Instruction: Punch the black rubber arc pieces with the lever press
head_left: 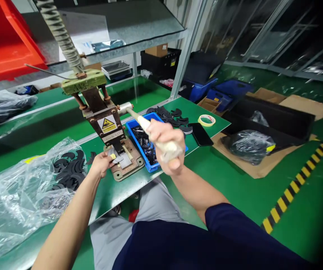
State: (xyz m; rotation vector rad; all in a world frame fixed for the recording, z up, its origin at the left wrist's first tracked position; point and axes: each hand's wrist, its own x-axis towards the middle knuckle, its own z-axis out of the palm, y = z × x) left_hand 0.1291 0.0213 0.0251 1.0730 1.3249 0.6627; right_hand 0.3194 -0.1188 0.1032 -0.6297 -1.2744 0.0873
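Note:
My right hand (168, 144) is wrapped around the pale wrapped end of the lever (142, 120) of a hand press (105, 116). The lever slopes from the press's right side toward me. At the press's base plate (132, 152), my left hand (102, 164) pinches beside the ram, with something yellow at a fingertip. A thin dark edge shows by those fingers; what they hold is too small to make out. Black curved pieces (73, 168) lie to the left, partly on clear plastic. Right of the press, a blue tray (150, 167) contains small black parts.
More black curved pieces (175, 116) lie behind the tray, near a tape roll (207, 120) and a black phone (202, 135). Clear plastic bags (18, 202) cover the table's left. A metal post (188, 48) rises behind. Open cartons (274, 116) stand on the floor at right.

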